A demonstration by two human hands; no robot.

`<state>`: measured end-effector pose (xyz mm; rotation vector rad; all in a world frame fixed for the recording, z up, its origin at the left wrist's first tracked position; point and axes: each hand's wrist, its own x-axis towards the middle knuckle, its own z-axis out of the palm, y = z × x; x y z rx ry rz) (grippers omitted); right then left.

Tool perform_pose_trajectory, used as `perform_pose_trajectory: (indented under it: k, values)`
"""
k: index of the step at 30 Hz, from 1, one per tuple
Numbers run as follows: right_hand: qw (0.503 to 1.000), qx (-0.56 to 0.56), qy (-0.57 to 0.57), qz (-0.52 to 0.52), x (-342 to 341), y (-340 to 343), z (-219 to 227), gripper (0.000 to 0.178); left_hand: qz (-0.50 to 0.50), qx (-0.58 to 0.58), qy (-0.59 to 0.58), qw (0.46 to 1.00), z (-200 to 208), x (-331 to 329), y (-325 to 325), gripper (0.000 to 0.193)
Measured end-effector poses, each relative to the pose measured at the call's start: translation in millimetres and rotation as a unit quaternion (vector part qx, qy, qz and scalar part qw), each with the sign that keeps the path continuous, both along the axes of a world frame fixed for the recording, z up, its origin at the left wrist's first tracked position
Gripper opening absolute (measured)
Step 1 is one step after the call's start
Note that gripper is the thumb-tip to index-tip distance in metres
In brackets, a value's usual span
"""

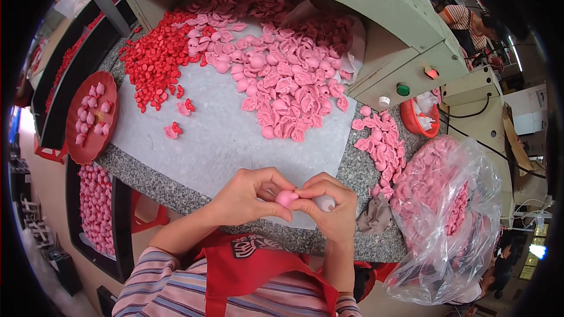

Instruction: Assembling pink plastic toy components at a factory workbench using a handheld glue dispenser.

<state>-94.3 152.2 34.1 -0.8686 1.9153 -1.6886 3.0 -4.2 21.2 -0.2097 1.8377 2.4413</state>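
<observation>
In front of my chest, my left hand (pixel 245 197) and my right hand (pixel 333 218) meet over the near edge of the white sheet (pixel 188 114). Between their fingertips is a small, round, pale pink piece (pixel 286 198), pinched from both sides. A whitish rounded object (pixel 324 202), perhaps a small bottle, is tucked in my right palm; the fingers partly cover it. Beyond my hands lies a heap of pink shell-like pieces (pixel 288 94). Left of it is a pile of small red pieces (pixel 154 64). Two joined pink-and-red pieces (pixel 173 130) lie apart on the sheet.
A grey-green machine housing (pixel 405 0) arches over the back of the granite table (pixel 376 246). At left stand a red dish (pixel 74 108) of pink pieces and a filled black tray (pixel 121 223). A clear plastic bag (pixel 452 258) and red basket (pixel 410 118) are at right.
</observation>
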Motion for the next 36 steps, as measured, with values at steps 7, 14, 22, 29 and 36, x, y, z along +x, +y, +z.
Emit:
perform_pose_trajectory:
  k: [7,14,22,29,36]
  values:
    - [0.986,0.026,0.078,-0.148,30.6,-14.8,6.9,0.031,0.097,0.469,-0.031,0.877,-32.4,-0.1,25.0,0.034]
    - [0.973,0.050,0.144,-0.172,31.8,-12.7,3.9,0.030,0.084,0.441,-0.024,0.893,-32.6,1.9,22.3,0.039]
    - [0.969,0.039,0.225,-0.096,32.8,-8.1,9.3,0.027,0.026,0.362,0.006,0.932,-32.1,5.9,11.3,0.034]
    - [0.970,0.059,0.226,-0.072,32.1,-8.4,7.8,0.026,0.046,0.375,0.000,0.926,-34.4,8.2,17.5,0.031]
    - [0.977,0.048,0.190,-0.081,34.4,-9.9,8.3,0.026,0.069,0.345,0.004,0.936,-26.9,9.2,21.3,0.031]
